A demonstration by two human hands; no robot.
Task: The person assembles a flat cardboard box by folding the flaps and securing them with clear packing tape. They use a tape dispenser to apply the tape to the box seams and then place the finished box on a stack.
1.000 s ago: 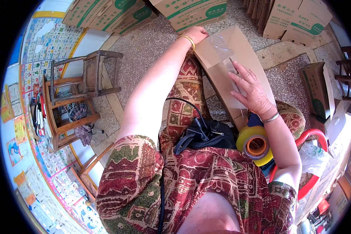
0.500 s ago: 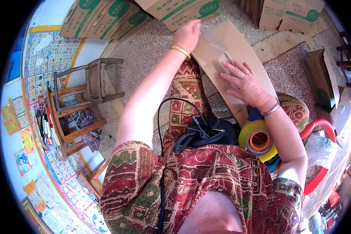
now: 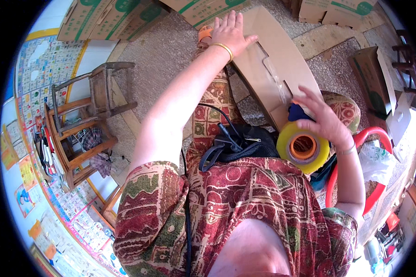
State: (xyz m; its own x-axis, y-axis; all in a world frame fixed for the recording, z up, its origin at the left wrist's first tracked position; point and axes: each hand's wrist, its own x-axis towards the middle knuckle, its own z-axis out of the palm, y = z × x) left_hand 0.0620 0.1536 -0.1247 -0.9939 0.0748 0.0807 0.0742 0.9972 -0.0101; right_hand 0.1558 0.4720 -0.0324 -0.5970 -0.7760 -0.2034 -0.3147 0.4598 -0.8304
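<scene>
A long brown cardboard box (image 3: 286, 51) lies slantwise before me, between my knees. Clear tape (image 3: 273, 76) runs along the slotted seam in its upper face. My left hand (image 3: 231, 36) rests at the box's far left edge, fingers spread and thumb out over the cardboard. My right hand (image 3: 327, 117) hovers over the near right end with its fingers apart and nothing visibly in it. Just left of that hand is a large yellowish tape roll (image 3: 284, 150) with an orange core, and a blue piece (image 3: 296, 113) beside it, which looks like part of a tape dispenser.
Printed cartons stand at the far left (image 3: 115, 21) and far right (image 3: 335, 11). An open carton (image 3: 372, 78) sits at right, near a red-rimmed container (image 3: 330, 187) with a plastic bag. Wooden chairs (image 3: 104, 87) are on the left. A black pouch (image 3: 254, 145) lies at my waist.
My left hand has opened from a closed grip and now lies spread on the box edge. The right hand has lifted off the box and moved nearer, toward the tape roll.
</scene>
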